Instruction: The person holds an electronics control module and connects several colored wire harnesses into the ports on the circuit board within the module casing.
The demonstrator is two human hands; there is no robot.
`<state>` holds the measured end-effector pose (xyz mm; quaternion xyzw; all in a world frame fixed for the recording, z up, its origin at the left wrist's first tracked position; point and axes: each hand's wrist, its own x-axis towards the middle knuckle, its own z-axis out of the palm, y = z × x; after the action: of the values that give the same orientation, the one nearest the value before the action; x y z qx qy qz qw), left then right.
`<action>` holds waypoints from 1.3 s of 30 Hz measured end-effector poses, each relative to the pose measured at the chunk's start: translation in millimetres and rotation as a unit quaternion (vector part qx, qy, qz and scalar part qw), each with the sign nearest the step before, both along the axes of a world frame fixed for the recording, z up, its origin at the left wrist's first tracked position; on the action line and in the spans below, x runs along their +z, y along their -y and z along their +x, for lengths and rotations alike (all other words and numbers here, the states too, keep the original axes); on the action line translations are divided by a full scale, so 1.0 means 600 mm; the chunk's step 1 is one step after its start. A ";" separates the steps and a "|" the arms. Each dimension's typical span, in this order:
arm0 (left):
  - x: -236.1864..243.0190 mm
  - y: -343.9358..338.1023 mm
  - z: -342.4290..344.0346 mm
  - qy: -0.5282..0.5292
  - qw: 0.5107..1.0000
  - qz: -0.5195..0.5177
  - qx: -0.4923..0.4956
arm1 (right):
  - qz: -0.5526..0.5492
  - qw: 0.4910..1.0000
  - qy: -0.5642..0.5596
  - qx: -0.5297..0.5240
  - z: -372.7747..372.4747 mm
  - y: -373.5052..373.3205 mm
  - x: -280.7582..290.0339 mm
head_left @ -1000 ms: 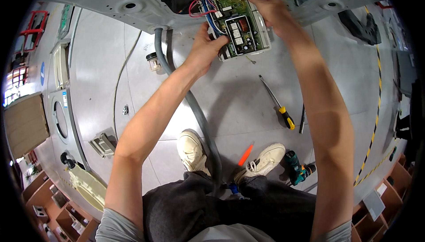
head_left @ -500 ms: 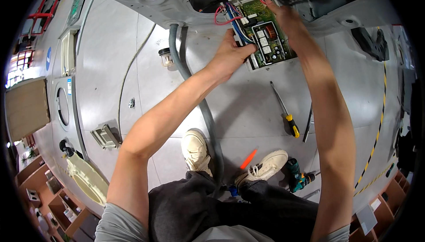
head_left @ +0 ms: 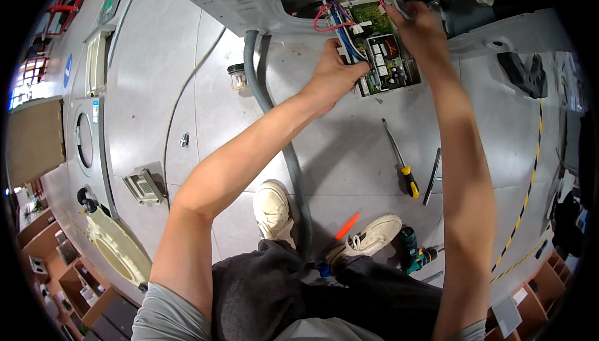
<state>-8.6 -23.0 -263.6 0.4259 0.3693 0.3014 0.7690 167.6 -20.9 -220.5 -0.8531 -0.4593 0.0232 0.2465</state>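
Observation:
A green circuit board in a pale plastic housing (head_left: 367,12) is held up at the open edge of a grey metal cabinet (head_left: 234,3). My left hand (head_left: 337,71) grips the housing's left side, with the thumb over its near left corner. On the far right edge, my right hand (head_left: 422,34) is closed round the housing; some of its fingers are hidden behind or beyond it. Red wires (head_left: 319,21) and blue wires (head_left: 345,32) run along the board's left side and up into the cabinet. The board faces up toward me.
A corrugated grey hose (head_left: 293,163) runs from the cabinet to my feet. On the floor lie a yellow-black screwdriver (head_left: 409,179), a dark metal rod (head_left: 432,175), an orange pointed tool (head_left: 347,225), a teal cordless drill (head_left: 413,257), and a black-capped clear filter (head_left: 237,77).
The housing tilts slightly, its board angled more toward the right. My right hand has shifted round the far right edge, its fingers more bent. The view has shifted a little.

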 end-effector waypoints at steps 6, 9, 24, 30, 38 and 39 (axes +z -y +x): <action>-0.007 -0.002 0.000 0.025 1.000 0.001 0.008 | 0.078 0.984 0.053 0.149 -0.005 -0.004 0.020; -0.003 -0.004 -0.005 0.013 1.000 -0.009 -0.008 | 0.114 0.971 0.030 0.206 -0.012 -0.011 0.016; -0.003 -0.009 -0.013 0.021 0.999 -0.036 -0.022 | 0.063 0.939 0.110 0.319 -0.058 -0.046 0.005; 0.003 -0.025 -0.037 0.045 0.989 -0.132 -0.046 | -0.024 0.957 0.016 0.287 -0.065 -0.053 0.034; -0.015 -0.034 -0.058 0.076 0.987 -0.106 -0.094 | -0.023 0.931 0.072 0.356 -0.082 -0.028 0.033; -0.012 -0.030 -0.053 0.057 0.990 -0.094 -0.088 | -0.029 0.926 0.102 0.363 -0.078 -0.022 0.026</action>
<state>-40.7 -4.8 -270.6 0.3645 0.3129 0.2207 0.8488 120.6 -7.4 -204.7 -0.6328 -0.7590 0.0371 0.1484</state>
